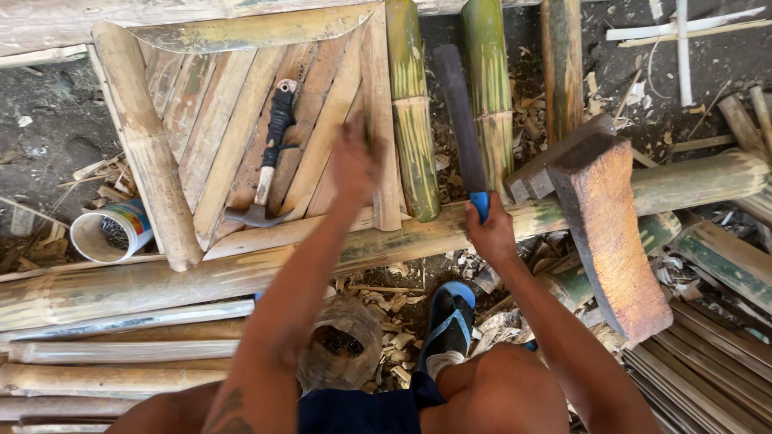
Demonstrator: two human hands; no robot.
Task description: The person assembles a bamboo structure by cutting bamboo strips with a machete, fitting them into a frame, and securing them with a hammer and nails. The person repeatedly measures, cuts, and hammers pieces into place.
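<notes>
Over split bamboo slats (241, 120); flat dark blade (460, 112)

My left hand (354, 165) stretched forward, blurred, fingers loose, my right hand (490, 233) fisted in a grip, forearm angled inward

Dark earthen floor (48, 137) littered with wood chips (394, 354); bamboo poles (121, 354) lie stacked at left, slats (700, 378) at right, in daylight.
</notes>
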